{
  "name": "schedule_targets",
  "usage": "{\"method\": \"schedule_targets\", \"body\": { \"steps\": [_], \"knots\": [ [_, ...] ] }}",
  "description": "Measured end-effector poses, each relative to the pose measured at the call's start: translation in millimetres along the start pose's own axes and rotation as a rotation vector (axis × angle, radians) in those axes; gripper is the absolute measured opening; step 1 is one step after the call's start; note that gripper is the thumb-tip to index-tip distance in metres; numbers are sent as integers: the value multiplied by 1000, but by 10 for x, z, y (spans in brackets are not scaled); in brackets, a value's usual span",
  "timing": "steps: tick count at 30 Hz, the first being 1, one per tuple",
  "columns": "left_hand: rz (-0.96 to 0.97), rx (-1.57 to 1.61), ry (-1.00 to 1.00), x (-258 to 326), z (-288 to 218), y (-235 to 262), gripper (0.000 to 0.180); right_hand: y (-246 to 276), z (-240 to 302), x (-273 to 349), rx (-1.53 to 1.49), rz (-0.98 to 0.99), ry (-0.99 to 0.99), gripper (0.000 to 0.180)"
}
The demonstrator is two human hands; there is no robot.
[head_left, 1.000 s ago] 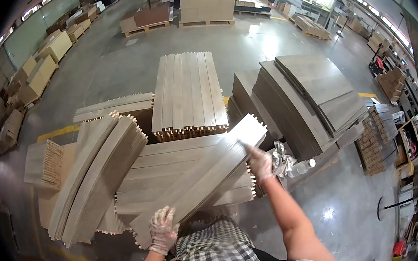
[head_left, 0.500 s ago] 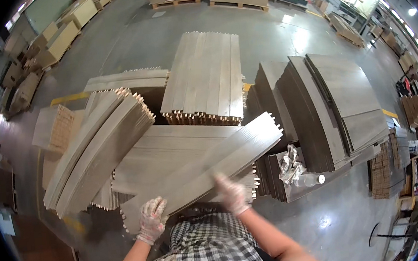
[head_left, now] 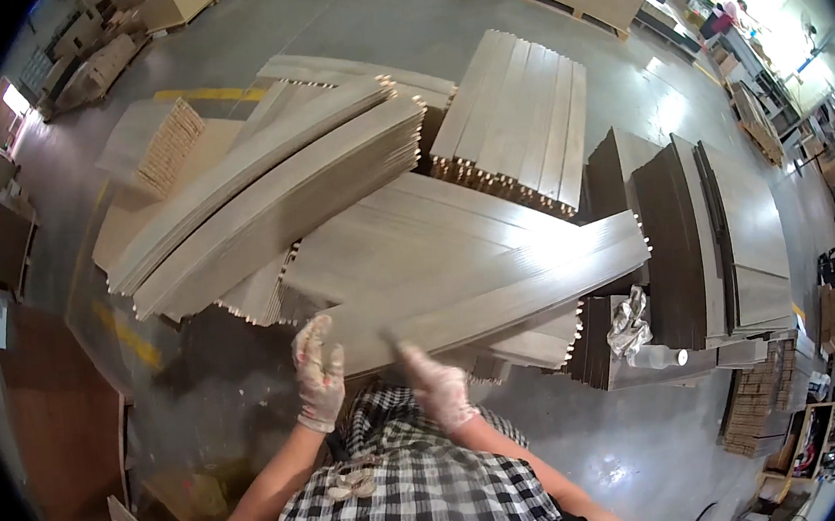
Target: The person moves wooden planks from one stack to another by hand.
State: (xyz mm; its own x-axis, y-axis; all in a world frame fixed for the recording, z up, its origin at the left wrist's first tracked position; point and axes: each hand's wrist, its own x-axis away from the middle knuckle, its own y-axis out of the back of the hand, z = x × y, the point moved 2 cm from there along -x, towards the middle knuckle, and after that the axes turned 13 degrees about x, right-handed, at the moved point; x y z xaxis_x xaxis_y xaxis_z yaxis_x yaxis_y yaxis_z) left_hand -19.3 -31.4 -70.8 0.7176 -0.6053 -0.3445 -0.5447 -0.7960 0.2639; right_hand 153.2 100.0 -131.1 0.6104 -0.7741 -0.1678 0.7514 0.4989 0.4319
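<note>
A long grey wood-look board [head_left: 502, 298], or a thin stack of them with toothed ends, lies slantwise before me on other boards. Beside its left end is my left hand [head_left: 319, 378] in a patterned light glove, fingers stretched up and thumb apart. Whether it touches the board's end is not clear. My right hand [head_left: 438, 384], gloved the same way, is over the near edge of the board. Its fingers are smeared by motion, with a dark blur at the tips. Beneath lies a wider stack of grey boards [head_left: 384, 228].
Curved board stacks [head_left: 281, 198] stand at left, with another stack [head_left: 514, 111] behind. At right are tall panels [head_left: 751, 228], crumpled silvery wrap [head_left: 629, 323] and a clear bottle [head_left: 658, 357]. A brown panel [head_left: 61, 425] stands far left.
The view has turned, so the stacks appear tilted and shifted rightward. My left hand's fingers have straightened by the board's end. My right hand has moved closer to the left one.
</note>
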Motion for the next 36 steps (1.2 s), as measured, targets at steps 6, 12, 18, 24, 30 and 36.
{"method": "schedule_targets", "body": {
  "steps": [6,12,18,24,30,36],
  "knots": [
    [-190,174,156,279,366,865,39,392,120,-165,315,-142,-140,48],
    [-318,639,242,309,460,1037,36,-1123,511,468,335,500,335,34],
    [-366,532,175,336,512,1249,33,-478,987,102,168,62,-182,26],
    [-269,352,129,111,367,735,32,-561,763,202,187,460,339,53],
    [313,-288,-197,-110,-97,34,56,414,107,-217,250,152,-83,46],
    [677,-596,-163,-210,-297,-569,72,2481,-1064,-986,855,-389,-209,24]
  ]
}}
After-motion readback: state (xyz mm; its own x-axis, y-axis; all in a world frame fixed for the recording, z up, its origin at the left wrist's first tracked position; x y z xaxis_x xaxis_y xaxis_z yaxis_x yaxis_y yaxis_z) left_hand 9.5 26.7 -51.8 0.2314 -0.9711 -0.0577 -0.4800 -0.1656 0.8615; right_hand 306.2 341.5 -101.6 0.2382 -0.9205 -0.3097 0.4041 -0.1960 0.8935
